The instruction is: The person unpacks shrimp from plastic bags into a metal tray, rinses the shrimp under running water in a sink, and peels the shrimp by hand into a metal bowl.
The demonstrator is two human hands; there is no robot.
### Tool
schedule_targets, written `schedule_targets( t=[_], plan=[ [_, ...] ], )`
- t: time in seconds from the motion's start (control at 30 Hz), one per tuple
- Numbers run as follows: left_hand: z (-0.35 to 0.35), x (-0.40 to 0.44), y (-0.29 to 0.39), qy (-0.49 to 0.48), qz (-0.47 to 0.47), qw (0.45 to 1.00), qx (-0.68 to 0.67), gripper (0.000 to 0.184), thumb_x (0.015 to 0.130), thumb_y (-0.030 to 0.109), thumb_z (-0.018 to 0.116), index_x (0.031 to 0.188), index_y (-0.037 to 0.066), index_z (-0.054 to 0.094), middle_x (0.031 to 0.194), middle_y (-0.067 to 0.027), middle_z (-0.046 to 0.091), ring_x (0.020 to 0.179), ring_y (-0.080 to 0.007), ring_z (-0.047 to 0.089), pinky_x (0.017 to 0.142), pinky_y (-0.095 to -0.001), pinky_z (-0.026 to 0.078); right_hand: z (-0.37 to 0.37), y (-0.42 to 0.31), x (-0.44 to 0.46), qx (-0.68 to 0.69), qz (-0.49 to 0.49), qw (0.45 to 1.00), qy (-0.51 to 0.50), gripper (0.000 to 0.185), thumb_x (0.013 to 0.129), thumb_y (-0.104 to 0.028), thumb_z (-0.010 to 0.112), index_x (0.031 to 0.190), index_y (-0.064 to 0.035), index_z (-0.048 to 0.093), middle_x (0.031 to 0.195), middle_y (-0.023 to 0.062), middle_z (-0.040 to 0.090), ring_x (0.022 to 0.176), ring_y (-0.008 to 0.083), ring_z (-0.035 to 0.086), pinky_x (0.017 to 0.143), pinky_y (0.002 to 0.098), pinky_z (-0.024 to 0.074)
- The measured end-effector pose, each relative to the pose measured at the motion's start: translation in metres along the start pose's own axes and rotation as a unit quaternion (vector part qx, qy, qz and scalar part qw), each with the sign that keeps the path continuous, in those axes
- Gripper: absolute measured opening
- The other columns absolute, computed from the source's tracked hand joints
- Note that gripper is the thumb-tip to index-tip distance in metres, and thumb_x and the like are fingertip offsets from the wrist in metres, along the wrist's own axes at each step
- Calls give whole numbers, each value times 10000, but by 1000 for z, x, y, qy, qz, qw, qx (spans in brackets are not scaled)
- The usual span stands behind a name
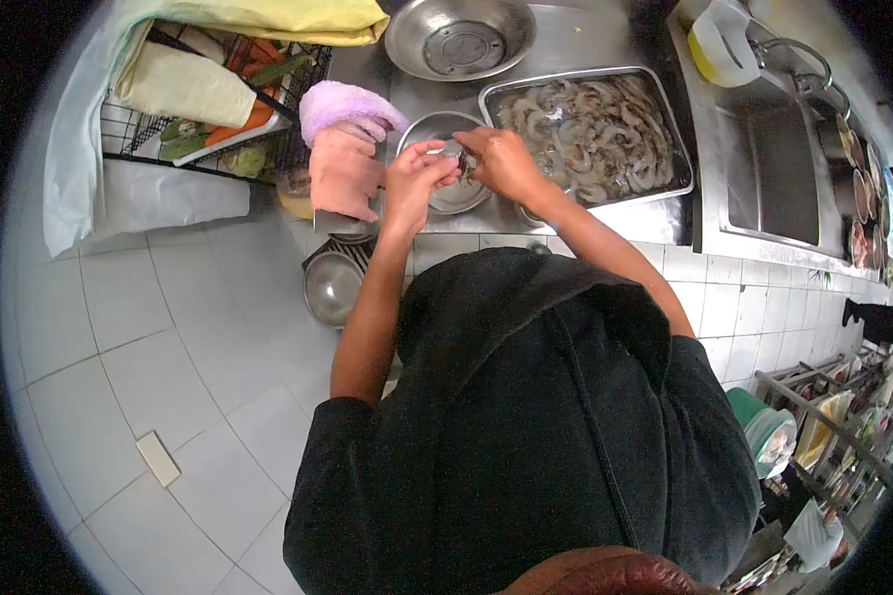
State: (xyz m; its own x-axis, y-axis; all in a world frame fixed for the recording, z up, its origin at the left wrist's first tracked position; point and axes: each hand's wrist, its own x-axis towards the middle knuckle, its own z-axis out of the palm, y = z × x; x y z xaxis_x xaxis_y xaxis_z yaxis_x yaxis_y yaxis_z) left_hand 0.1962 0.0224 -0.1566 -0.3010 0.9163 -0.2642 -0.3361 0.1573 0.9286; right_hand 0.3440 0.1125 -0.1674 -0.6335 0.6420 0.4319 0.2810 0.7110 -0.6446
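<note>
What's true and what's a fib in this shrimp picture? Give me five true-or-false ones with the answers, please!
1. The shrimp are in a metal tray. True.
2. Both hands are over that tray. False: the left hand and right hand are over a round metal bowl.
3. A purple cloth is to the left of that bowl. True.
4. The sink is at the left of the picture. False: the sink is at the right.
5. The person is wearing a bright yellow top. False: it is a dark top.
</note>
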Motion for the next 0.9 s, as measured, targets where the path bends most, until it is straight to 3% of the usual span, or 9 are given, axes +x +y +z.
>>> schedule_targets(
  t=[0.2,0.3,0.5,0.6,0.7,0.77,0.8,0.9],
  plan=[
    [-4,3,-5,-36,58,993,96,166,831,50,678,950,-42,608,811,-71,653,719,-117,623,650,-226,491,-2,-7,3,1,1,1000,-20,390,646,0,588,1027,-23,670,852,188,643,766,375,626,691,440,508],
    [-1,0,-3,-11,85,985,148,126,809,51,694,877,-42,644,744,-67,664,643,-92,617,596,-207,491,-4,-11,5,-5,0,1000,-22,389,650,0,582,1029,-23,668,860,193,640,773,379,624,698,445,506],
    [3,-13,6,18,83,988,129,122,823,64,692,850,-46,648,710,-48,647,624,-97,607,619,-213,489,-8,-3,7,-8,28,1000,2,384,655,4,565,1027,-13,662,862,201,639,782,384,625,710,449,507],
    [-20,-1,-16,17,49,985,163,172,836,58,670,956,-57,627,881,-99,665,745,-117,634,673,-234,509,-12,3,7,-30,32,999,-5,397,652,6,566,1038,-9,654,877,204,639,791,387,625,719,450,507],
    [-30,4,-31,61,99,915,387,294,865,64,630,1119,-69,564,1102,-150,612,922,-159,620,767,-290,520,-12,2,4,-45,28,998,-23,414,649,2,586,1059,-12,643,899,202,637,810,385,624,727,449,506],
    [-10,-1,-12,60,7,988,140,376,887,67,593,1224,-67,494,1187,-159,563,1002,-187,591,826,-325,507,-7,4,2,-44,5,999,-16,416,647,-4,608,1062,-15,636,906,197,634,828,383,622,728,446,506],
    [-2,-2,-6,55,-41,998,12,418,897,68,575,1276,-65,459,1229,-164,539,1041,-201,577,855,-342,500,-5,3,1,-47,3,998,-29,404,645,-9,621,1049,-15,635,897,194,631,828,383,621,724,450,505],
    [-9,12,-16,-41,-110,984,-137,462,905,92,578,1311,-75,434,1199,-136,549,994,-208,585,864,-345,483,6,-2,-2,-30,-7,997,-72,331,644,-22,651,974,-17,632,854,170,611,845,372,611,740,454,493]
  ],
)
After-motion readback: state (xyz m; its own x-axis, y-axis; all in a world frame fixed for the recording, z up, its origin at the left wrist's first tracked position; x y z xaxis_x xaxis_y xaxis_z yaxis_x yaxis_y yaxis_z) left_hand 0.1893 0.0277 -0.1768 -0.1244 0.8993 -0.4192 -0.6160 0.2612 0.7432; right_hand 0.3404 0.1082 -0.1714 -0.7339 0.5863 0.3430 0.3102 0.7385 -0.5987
